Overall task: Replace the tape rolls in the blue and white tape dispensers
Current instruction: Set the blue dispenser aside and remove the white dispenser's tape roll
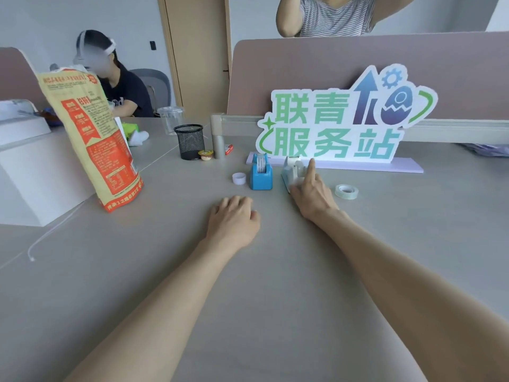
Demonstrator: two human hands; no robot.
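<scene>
R hand (pixel 311 193) rests on the white tape dispenser (pixel 293 172), index finger pointing up along its side, other fingers loosely around the body; can't tell if it's truly gripped. L hand (pixel 234 216) lies flat on the desk (pixel 275 271), loosely curled, holding nothing. Blue tape dispenser (pixel 261 172) stands just left of the white one w/ a roll in it, both near the desk's far edge by the sign (pixel 338 125). Clear tape roll (pixel 346 191) lies right of R hand; small white core (pixel 239 178) left of the blue one. Risk: one-handed pull could tip or slide the light dispenser into the sign; cutter teeth may nick fingers.
</scene>
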